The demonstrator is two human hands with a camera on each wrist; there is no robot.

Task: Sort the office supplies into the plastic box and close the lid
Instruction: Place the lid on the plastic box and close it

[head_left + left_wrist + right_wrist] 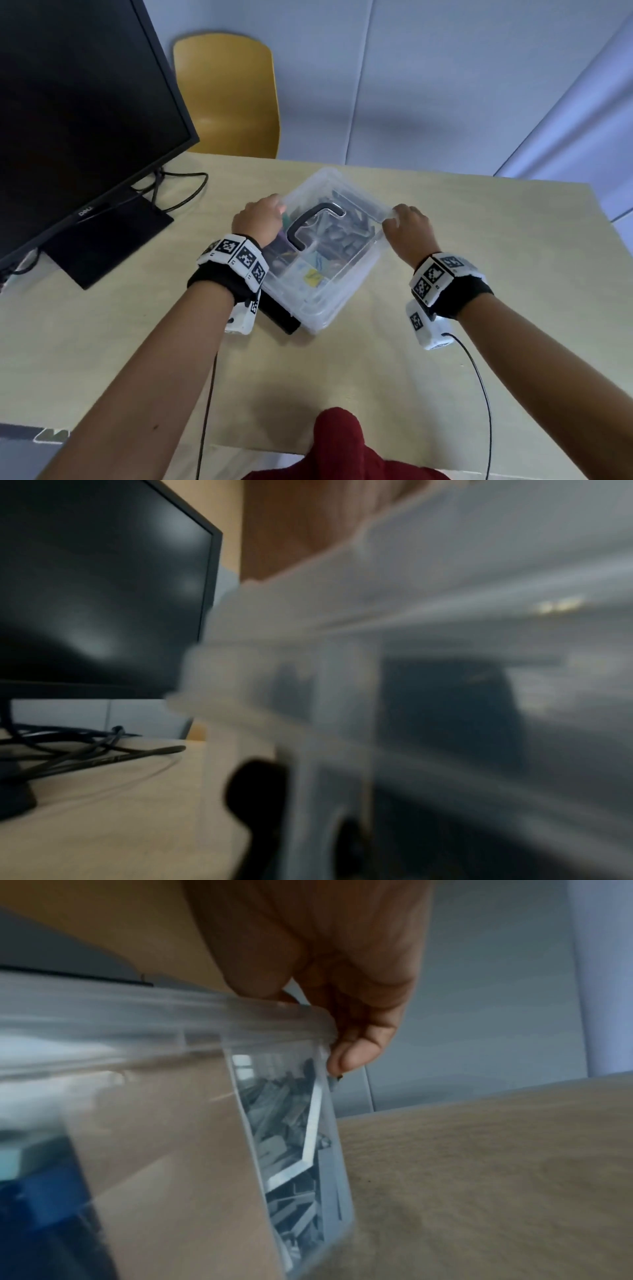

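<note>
A clear plastic box (pixel 346 294) stands at an angle in the middle of the table. Its clear lid (pixel 356 212), with a black handle (pixel 308 222), lies over it. My left hand (pixel 279 205) curls over the lid's left corner edge. My right hand (pixel 394 219) grips the lid's right corner, thumb and fingers pinching the rim (pixel 260 1015). Through the box wall I see grey staple strips (pixel 291 1123), dark items and a yellow-marked packet (pixel 313 275). The left wrist view is blurred, with the box (pixel 445 669) filling it and the left hand (pixel 308 520) above.
A black monitor (pixel 78 113) on its stand, with cables (pixel 181 192), occupies the table's left side. A yellow chair (pixel 226 96) stands behind the table. A black object (pixel 281 317) lies against the box's near left side. Bare tabletop (pixel 496 222) stretches right of the box.
</note>
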